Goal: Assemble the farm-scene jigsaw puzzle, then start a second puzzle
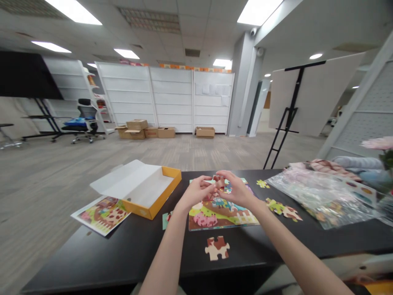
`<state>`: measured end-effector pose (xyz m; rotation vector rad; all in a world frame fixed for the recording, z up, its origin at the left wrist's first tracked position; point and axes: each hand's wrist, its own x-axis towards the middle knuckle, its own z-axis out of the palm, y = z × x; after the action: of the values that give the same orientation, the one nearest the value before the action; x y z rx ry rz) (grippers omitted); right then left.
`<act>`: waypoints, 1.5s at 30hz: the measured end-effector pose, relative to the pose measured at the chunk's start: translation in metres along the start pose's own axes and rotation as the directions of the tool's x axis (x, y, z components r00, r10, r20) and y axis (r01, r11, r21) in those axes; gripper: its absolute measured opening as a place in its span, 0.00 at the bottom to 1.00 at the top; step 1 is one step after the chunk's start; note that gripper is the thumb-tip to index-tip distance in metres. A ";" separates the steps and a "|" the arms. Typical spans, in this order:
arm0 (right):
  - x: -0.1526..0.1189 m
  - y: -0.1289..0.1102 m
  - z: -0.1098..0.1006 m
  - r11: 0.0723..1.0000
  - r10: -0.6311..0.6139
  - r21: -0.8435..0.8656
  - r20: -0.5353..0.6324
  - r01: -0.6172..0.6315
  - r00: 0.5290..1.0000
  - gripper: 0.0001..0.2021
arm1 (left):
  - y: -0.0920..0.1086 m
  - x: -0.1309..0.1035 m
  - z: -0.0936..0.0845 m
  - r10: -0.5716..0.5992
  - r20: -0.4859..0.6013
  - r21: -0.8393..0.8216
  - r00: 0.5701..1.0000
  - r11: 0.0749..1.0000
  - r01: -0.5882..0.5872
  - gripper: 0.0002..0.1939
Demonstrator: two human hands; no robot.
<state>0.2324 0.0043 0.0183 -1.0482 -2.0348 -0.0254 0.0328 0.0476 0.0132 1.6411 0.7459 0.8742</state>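
Holds a brown-and-white puzzle piece (219, 180) between the half-curled left hand (198, 192) and right hand (236, 191), above the far half of the farm puzzle (222, 209), with a loose piece (217, 248) just off the puzzle's near edge and a yellow box (164, 192) to its left.

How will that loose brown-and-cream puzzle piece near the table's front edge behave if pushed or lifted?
The brown-and-cream puzzle piece lies flat with no visible bend, so it is probably stiff. It looks thin, so likely light. Pushed, it should slide rather than roll on the smooth-looking black table.
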 end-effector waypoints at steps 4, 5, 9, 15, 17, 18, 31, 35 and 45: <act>0.014 0.014 0.026 0.995 -0.030 0.094 -0.041 0.033 0.999 0.23 | -0.008 0.006 -0.009 0.090 -0.048 0.103 0.995 0.991 -0.085 0.18; 0.015 0.019 0.030 0.993 0.007 0.116 -0.052 -0.001 0.999 0.23 | -0.008 0.006 -0.011 0.105 -0.060 0.162 0.993 0.982 -0.094 0.17; 0.008 0.038 0.036 0.913 0.274 0.309 0.013 -0.264 0.962 0.15 | -0.002 0.003 -0.011 0.104 -0.027 0.375 0.994 0.923 -0.086 0.14; 0.005 0.038 0.037 0.653 0.399 0.609 0.230 -0.451 0.888 0.21 | -0.005 0.001 -0.003 0.039 -0.053 0.397 0.998 0.918 -0.015 0.19; 0.006 0.036 0.036 0.624 0.410 0.625 0.249 -0.469 0.878 0.21 | -0.009 0.003 -0.004 0.064 -0.117 0.337 0.991 0.941 -0.021 0.20; 0.007 0.035 0.036 0.616 0.419 0.625 0.254 -0.478 0.872 0.21 | -0.011 0.004 -0.004 0.079 -0.150 0.304 0.986 0.952 -0.030 0.20; 0.011 0.030 0.023 0.650 0.415 0.584 0.264 -0.486 0.871 0.20 | -0.005 0.002 -0.008 0.059 -0.117 0.091 0.991 0.995 -0.049 0.15; 0.009 0.035 0.020 0.631 0.414 0.603 0.269 -0.487 0.870 0.21 | 0.001 0.000 -0.003 0.046 -0.090 0.086 0.995 0.996 -0.038 0.12; -0.003 0.068 -0.043 0.607 0.369 0.475 0.542 -0.637 0.755 0.21 | 0.006 0.005 0.007 0.029 -0.011 0.205 1.000 0.978 -0.026 0.09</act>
<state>0.3087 0.0311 0.0219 -1.1948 -1.7483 1.2107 0.0412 0.0468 0.0191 1.8323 0.8479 0.8516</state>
